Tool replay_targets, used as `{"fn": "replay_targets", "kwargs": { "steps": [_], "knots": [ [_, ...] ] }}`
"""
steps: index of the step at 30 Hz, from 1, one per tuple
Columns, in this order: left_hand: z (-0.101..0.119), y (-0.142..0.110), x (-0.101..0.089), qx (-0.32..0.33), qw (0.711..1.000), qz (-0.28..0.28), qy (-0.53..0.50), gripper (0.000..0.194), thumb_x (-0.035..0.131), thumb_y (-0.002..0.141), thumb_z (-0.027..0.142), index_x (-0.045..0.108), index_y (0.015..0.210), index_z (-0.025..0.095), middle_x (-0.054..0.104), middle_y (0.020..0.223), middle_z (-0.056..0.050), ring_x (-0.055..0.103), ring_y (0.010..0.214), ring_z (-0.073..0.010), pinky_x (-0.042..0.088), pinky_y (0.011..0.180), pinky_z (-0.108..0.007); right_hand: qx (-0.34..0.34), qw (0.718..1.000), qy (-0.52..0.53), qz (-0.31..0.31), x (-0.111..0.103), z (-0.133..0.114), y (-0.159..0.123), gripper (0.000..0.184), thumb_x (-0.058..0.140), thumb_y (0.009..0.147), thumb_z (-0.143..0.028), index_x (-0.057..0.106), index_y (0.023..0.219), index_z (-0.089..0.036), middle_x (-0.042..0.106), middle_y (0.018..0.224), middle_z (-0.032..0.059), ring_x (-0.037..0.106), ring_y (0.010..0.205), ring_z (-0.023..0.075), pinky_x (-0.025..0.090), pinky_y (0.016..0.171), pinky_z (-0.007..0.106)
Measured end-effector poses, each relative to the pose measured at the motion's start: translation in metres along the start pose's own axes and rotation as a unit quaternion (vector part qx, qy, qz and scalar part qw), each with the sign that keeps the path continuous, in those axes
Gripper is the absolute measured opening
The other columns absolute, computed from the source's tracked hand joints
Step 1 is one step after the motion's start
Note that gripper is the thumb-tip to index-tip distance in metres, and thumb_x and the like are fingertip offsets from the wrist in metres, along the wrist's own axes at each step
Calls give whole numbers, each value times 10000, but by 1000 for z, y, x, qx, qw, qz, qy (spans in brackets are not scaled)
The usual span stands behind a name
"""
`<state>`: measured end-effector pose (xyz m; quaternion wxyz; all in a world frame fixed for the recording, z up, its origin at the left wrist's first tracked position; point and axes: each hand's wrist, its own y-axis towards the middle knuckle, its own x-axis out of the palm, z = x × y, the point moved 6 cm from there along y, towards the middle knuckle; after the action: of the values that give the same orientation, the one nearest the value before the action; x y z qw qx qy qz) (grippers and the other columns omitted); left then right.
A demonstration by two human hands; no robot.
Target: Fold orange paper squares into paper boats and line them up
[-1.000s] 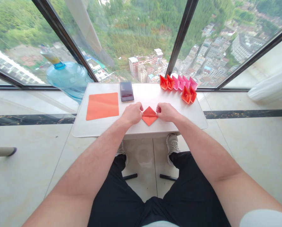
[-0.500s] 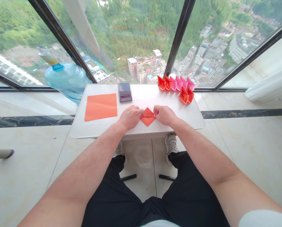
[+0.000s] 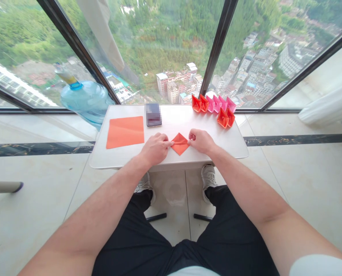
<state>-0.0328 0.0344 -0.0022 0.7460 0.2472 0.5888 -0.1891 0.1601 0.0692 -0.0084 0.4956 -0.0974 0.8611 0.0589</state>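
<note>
A small folded orange paper (image 3: 180, 147) lies on the white table near its front edge, shaped like a diamond with a crease across its middle. My left hand (image 3: 157, 147) pinches its left corner between thumb and fingers. At the opposite corner, the curled fingers of my right hand (image 3: 199, 140) grip the paper's right tip. Both palms face down, and the fingertips cover the two side corners.
A flat orange sheet (image 3: 125, 132) lies on the table's left side, beside a phone (image 3: 153, 114). Several folded red and pink paper boats (image 3: 213, 103) stand at the back right. Left of the table (image 3: 171, 115) is a large blue water bottle (image 3: 86, 97); windows rise behind.
My left hand has shifted slightly left and down along the paper's left corner. The paper still lies between both hands. The camera view has tilted a little.
</note>
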Motion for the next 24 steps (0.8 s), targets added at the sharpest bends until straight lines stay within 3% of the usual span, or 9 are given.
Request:
{"fn": "replay_targets", "kwargs": {
  "steps": [4, 7, 15, 19, 24],
  "knots": [
    [21, -6, -6, 14, 996, -7, 83, 375, 446, 913, 170, 712, 1178, 187, 640, 1119, -156, 517, 1068, -313, 425, 810, -443, -189, 982, -19, 12, 8, -17, -13, 254, 530, 892, -131, 747, 959, -246, 636, 970, 33, 577, 799, 136, 406, 715, 247],
    [27, -8, -8, 8, 994, -24, 105, 390, 447, 904, 159, 676, 1221, 166, 640, 1108, -160, 512, 1048, -317, 411, 782, -443, -239, 969, -68, 8, 12, -18, -18, 358, 492, 917, -112, 764, 1058, -298, 637, 984, 37, 576, 849, 155, 404, 746, 265],
    [37, -8, -8, 0, 995, -46, 84, 398, 448, 844, 84, 650, 1184, 124, 635, 1110, -171, 504, 1047, -311, 406, 810, -448, -253, 956, -146, -25, 9, -22, -26, 423, 520, 902, -78, 728, 1167, -333, 642, 1043, 53, 553, 911, 186, 400, 764, 284],
    [37, -6, -7, -16, 998, -34, 51, 528, 454, 840, 95, 554, 1353, 172, 630, 1152, -161, 506, 1059, -318, 403, 829, -456, -237, 962, -137, -16, 9, -19, -28, 425, 489, 929, -101, 707, 1208, -336, 657, 1099, 53, 565, 952, 188, 410, 787, 286],
    [32, -6, -4, -27, 998, -43, 36, 504, 485, 849, 137, 583, 1335, 225, 613, 1200, -153, 503, 1084, -331, 407, 850, -472, -228, 964, -129, -37, 9, -17, -29, 355, 500, 933, -135, 749, 1110, -316, 668, 1122, 51, 581, 979, 194, 439, 839, 302]
  ]
}}
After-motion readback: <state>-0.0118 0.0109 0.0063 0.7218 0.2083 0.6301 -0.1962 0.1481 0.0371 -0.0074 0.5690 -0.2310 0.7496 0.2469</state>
